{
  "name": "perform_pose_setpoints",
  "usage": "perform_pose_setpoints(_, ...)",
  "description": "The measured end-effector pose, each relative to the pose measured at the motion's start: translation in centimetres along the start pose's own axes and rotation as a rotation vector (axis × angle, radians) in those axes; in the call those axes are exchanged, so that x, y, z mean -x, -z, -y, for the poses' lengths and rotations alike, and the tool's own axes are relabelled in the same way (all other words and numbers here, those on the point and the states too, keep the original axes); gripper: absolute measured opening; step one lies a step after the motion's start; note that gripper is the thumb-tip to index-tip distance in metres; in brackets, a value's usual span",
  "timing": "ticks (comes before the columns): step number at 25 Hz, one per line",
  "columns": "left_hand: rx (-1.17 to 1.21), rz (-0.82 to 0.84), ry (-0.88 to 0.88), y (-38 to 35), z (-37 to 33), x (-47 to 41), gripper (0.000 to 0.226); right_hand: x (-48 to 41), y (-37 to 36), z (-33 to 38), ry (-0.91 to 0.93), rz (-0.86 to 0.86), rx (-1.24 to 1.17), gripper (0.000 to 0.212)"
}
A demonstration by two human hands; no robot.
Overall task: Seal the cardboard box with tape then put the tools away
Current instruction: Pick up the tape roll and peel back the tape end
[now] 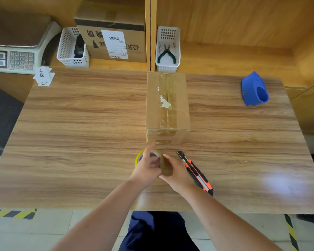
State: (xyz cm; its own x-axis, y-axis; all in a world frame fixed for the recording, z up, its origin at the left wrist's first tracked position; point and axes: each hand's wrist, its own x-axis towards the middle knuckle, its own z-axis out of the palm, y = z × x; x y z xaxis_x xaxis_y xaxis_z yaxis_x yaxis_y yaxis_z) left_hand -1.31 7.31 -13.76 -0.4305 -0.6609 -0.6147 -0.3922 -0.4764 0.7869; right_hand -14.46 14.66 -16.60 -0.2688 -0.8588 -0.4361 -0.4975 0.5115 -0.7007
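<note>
Tape (149,159): lower centre of frame, just in front of the box, held above the table (80,124); light, stiff ring, slick on its outer face, sticky at the free end.
Left hand (147,168): closed round the roll, a finger reaching over the rim toward the core.
Right hand (175,172): closed on the roll's right side, seemingly pinching a pulled end (hard to tell for certain).
Box (168,107): centre of frame, flaps shut, older clear tape along the seam with a torn white patch; probably light, cardboard stiff at edges, soft mid-panel.
Knife (196,173): lying just right of the right hand, blade end toward the box; best taken by the orange handle.
Dispenser (255,89): upper right, well apart, untouched.
Baskets (168,48): top centre, likely home for tools.
</note>
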Motion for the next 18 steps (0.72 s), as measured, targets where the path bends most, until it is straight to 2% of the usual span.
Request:
perform_pose_setpoints(3,0.158,-0.054,-0.004,0.1,-0.6,0.3,0.083,0.1,0.9,-0.1,0.067,-0.041,-0.123,0.069)
perform_pose_setpoints(7,0.313,-0.103,0.000,0.2,-1.3,1.1,0.075,0.5,2.2,0.2,0.210,-0.096,-0.103,0.057)
perform_pose_setpoints(14,0.371,-0.105,-0.039,-0.7,-2.1,1.6,0.067,1.5,3.0,0.8,0.371,-0.264,-0.126,0.040)
perform_pose_setpoints(18,0.362,-0.106,-0.016,-1.2,-2.7,1.9,0.064,1.4,3.6,0.8,0.327,-0.300,-0.222,0.024)
